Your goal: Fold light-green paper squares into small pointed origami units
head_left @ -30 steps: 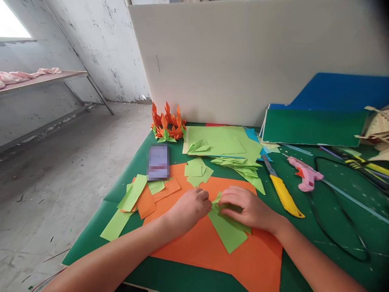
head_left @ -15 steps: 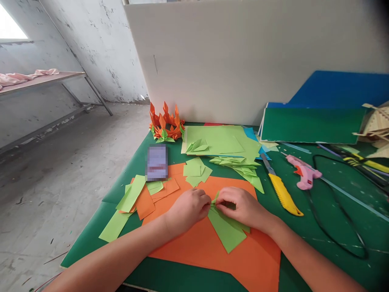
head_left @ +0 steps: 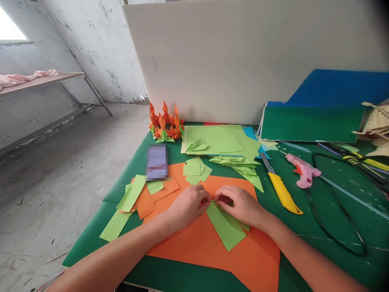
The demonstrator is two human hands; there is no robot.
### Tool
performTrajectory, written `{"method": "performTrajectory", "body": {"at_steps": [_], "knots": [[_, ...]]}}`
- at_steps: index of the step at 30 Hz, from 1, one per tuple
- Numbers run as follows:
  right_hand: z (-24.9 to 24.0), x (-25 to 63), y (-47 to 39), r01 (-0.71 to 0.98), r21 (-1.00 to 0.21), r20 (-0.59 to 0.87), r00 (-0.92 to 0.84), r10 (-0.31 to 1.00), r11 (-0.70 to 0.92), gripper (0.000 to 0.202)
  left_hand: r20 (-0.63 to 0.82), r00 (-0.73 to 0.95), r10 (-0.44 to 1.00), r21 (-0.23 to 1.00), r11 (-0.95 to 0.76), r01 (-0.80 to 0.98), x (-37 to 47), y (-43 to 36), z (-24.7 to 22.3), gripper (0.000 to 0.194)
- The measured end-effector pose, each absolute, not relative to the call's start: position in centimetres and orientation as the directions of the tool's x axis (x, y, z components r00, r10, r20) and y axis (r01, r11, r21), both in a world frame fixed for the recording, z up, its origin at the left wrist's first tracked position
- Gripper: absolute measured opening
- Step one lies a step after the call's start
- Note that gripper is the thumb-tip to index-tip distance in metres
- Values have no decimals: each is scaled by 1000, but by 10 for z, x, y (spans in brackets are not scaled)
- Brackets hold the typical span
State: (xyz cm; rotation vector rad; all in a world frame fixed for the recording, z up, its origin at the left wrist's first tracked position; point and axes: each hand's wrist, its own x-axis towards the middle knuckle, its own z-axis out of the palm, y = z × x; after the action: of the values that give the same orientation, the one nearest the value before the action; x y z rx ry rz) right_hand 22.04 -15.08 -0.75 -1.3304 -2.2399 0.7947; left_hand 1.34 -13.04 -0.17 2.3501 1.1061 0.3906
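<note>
Right grip (head_left: pixel 241 206) pinched, green paper (head_left: pixel 227 233) beneath

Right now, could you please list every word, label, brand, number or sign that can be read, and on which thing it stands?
None: no text can be read here.
Purple rectangular object: pixelated; any writing is unreadable.
Pink glue gun: any marking is too small to read.
Green paper strip: no writing visible.

two hands (head_left: pixel 189 202) (head_left: pixel 238 202), one knife (head_left: pixel 284 194)
</note>
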Motion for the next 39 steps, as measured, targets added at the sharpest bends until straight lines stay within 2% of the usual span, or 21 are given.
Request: {"method": "performTrajectory", "body": {"at_steps": [9,17,21,24,28,31,39], "knots": [[-3,217,-149,669,-657,20,-447,894,349,14,1,651,759,572,-534,622,13,-128,-1,18],[-5,217,-149,669,-667,14,-430,903,329,14,84,723,685,548,-638,541,12,-132,-6,28],[-5,219,-147,656,-685,0,-435,900,317,11,70,749,659,458,-688,562,13,-134,-7,28],[-5,220,-146,644,-701,-12,-440,898,306,11,33,799,600,312,-766,562,14,-136,-4,27],[-4,220,-146,636,-718,-30,-434,901,282,12,-163,815,556,72,-817,572,19,-145,10,27],[-3,221,-146,641,-713,-38,-440,897,284,13,-241,802,546,-33,-831,556,23,-151,17,26],[-1,226,-146,636,-706,-40,-473,880,310,14,-240,749,617,-75,-781,620,23,-157,11,20]]}}
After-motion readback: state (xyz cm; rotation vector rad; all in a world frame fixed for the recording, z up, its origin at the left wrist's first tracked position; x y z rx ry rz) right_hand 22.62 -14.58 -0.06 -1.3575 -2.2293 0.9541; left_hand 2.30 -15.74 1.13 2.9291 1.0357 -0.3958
